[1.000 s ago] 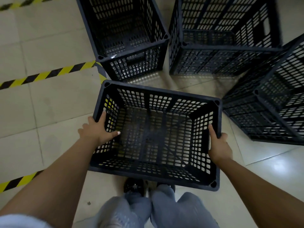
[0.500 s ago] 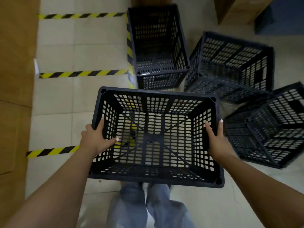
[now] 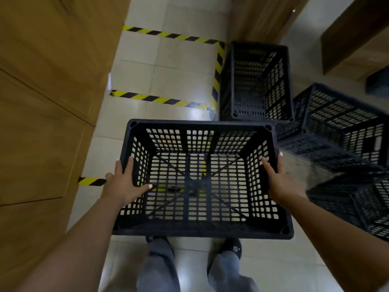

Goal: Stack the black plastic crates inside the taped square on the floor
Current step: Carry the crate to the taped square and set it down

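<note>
Black perforated plastic fills the middle of the view: a crate (image 3: 202, 178) held open side up above the tiled floor (image 3: 172, 81), with the person's shoes and grey trouser legs (image 3: 160, 268) showing below its near edge. The left hand (image 3: 124, 184) grips the crate's left wall, fingers outside along the rim and the thumb hooked inside against the lattice. The right hand (image 3: 282, 180) grips the right wall, one finger lying inside on the mesh and another along the outer rim. At about 12 o'clock from the held crate lies the yellow-and-black taped square (image 3: 217, 66). Just beside the tape's right edge, at 1 o'clock, a second crate (image 3: 259, 85) stands on the floor. More crates (image 3: 345, 127) sit tilted and jumbled at 2 to 4 o'clock. Wooden panelling (image 3: 46, 102) runs along 9 o'clock.
</note>
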A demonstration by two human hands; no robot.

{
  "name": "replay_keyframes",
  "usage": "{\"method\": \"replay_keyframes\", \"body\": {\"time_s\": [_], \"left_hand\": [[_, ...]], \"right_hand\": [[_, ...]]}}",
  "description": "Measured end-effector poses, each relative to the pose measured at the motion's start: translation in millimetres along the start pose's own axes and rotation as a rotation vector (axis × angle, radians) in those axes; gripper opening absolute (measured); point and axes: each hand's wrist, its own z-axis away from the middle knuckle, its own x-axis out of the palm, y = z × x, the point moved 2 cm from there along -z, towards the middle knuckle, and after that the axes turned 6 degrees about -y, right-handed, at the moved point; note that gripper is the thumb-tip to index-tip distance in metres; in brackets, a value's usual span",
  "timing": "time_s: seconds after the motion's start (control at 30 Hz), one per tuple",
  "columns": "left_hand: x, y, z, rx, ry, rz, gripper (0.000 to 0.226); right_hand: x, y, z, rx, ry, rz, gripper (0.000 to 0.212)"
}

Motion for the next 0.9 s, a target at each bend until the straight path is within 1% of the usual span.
{"method": "replay_keyframes", "body": {"time_s": [0.17, 0.27, 0.37, 0.53, 0.7, 0.83, 0.9], "left_hand": [[-47, -64, -30, 0.051, 0.036, -0.017, 0.106], [-74, -85, -44, 0.013, 0.034, 0.024, 0.102], [-95, -97, -59, -0.009, 0.039, 0.020, 0.100], [-119, -110, -97, -0.026, 0.045, 0.056, 0.101], [-141, -117, -151, 0.031, 0.052, 0.032, 0.097], [-149, -126, -209, 0.113, 0.041, 0.032, 0.096], [-149, -128, -235, 0.117, 0.018, 0.015, 0.095]], "right_hand": [[-14, -75, -26, -0.021, -0.018, -0.038, 0.093], [-23, -110, -43, -0.043, -0.020, -0.033, 0.093], [-30, -135, -61, -0.061, -0.018, -0.030, 0.096], [-48, -164, -96, -0.073, 0.008, -0.034, 0.093], [-52, -186, -129, -0.033, 0.030, -0.016, 0.092], [-40, -207, -167, -0.021, 0.023, 0.020, 0.093], [-29, -218, -188, 0.003, 0.022, 0.001, 0.094]]}}
